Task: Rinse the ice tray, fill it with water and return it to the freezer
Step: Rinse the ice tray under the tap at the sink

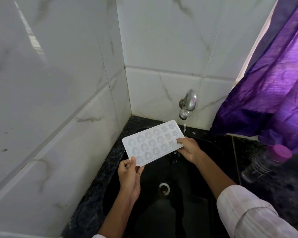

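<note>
A white ice tray [152, 142] with several shaped moulds is held tilted over the black sink [193, 212], its far right corner close to the tap. My left hand [130, 176] pinches the tray's near left corner, thumb on top. At the right edge my right hand [188, 149] grips it, thumb over a mould. The steel tap [187, 104] on the back wall lets out a thin stream of water [184, 127], which falls just right of the tray's far corner.
The sink has a round metal drain [164, 188] and sits in a black speckled counter [93, 212]. White marble tile walls [58, 100] close in left and behind. A purple curtain [273, 83] hangs at right above a dark bottle with a purple cap [265, 164].
</note>
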